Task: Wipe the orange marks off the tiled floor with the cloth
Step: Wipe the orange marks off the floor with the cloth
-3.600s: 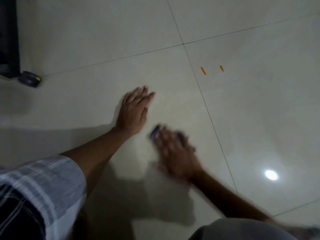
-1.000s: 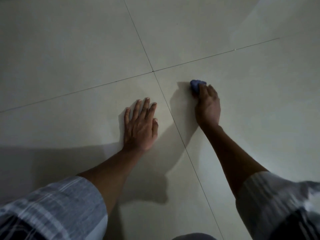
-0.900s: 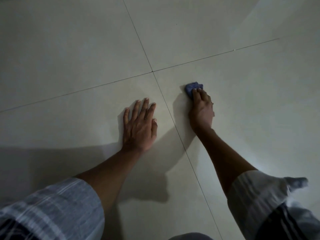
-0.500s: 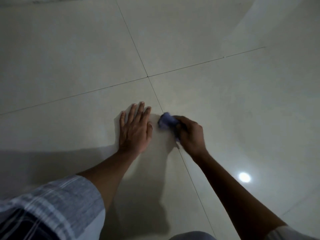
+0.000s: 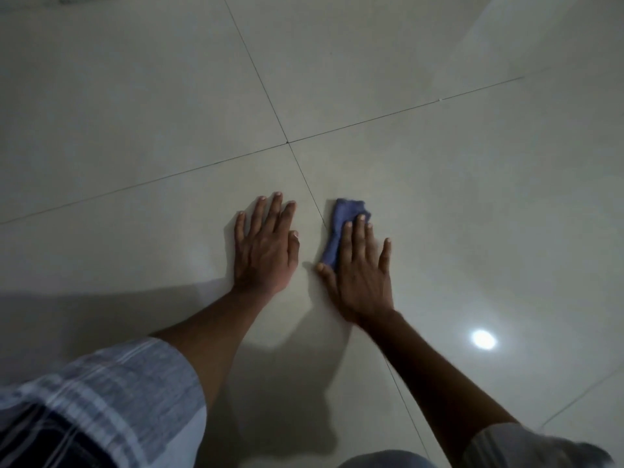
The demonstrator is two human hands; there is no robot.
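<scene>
A small blue cloth point(image 5: 343, 216) lies on the pale tiled floor point(image 5: 472, 197), just right of a grout line. My right hand point(image 5: 362, 278) lies flat over its near half, fingers spread and pressing it down, thumb at its lower end. My left hand point(image 5: 265, 251) rests palm-down on the neighbouring tile, fingers apart, a short gap left of the cloth and holding nothing. No orange marks show anywhere on the floor in view.
Four large tiles meet at a grout cross point(image 5: 287, 142) beyond my hands. A bright lamp reflection point(image 5: 483, 339) shines on the floor at the right. My striped sleeve point(image 5: 101, 400) fills the lower left, and my arms' shadows fall on the near floor.
The orange marks seen earlier are gone from view. My right hand wiped out past the grout line, pulled back, and now lies flat on the cloth instead of bunched around it. My left hand stayed planted.
</scene>
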